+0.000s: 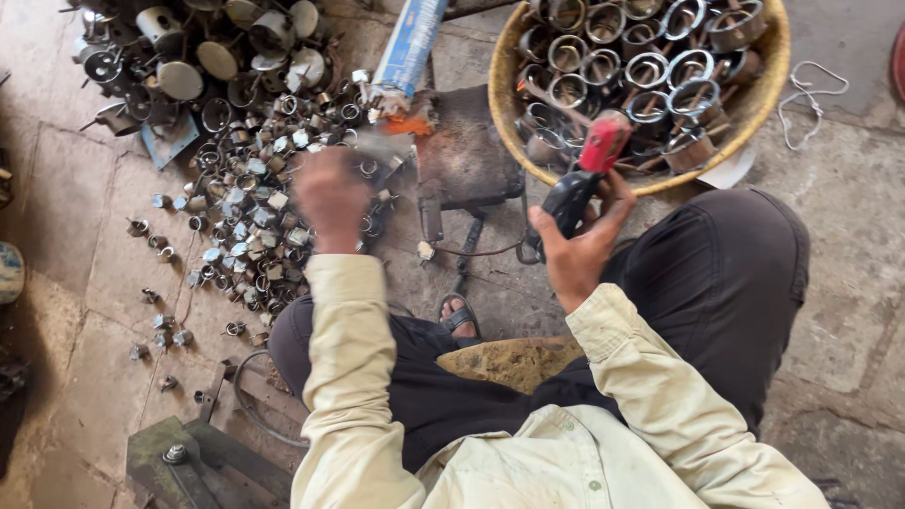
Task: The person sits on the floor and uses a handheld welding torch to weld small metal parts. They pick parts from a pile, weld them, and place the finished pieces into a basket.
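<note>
Two hands are recorded over a workshop floor [848, 311], seen from above a seated person.

Right hand [577, 247]: clenched round the black grip of a red-headed tool [589, 170]; the tool is held upright, just beside the rim of the basket [504, 104] and above the dark metal plate [467, 155], presumably so that its head can be brought down onto work set there.

Left hand [330, 200]: blurred by motion, lowered over the heap of small rings [255, 188]. Whether anything is grasped, or how far the fingers are spread, cannot be told.

Rings: scattered loose on the floor to the left, within easy reach of the left hand.

Basket: filled with larger metal cups with handles, kept on the right, apart from the loose parts.

Round tins [217, 47]: piled beyond the rings, at the upper left.

Blue tube [407, 47]: laid at the plate's far edge.
</note>
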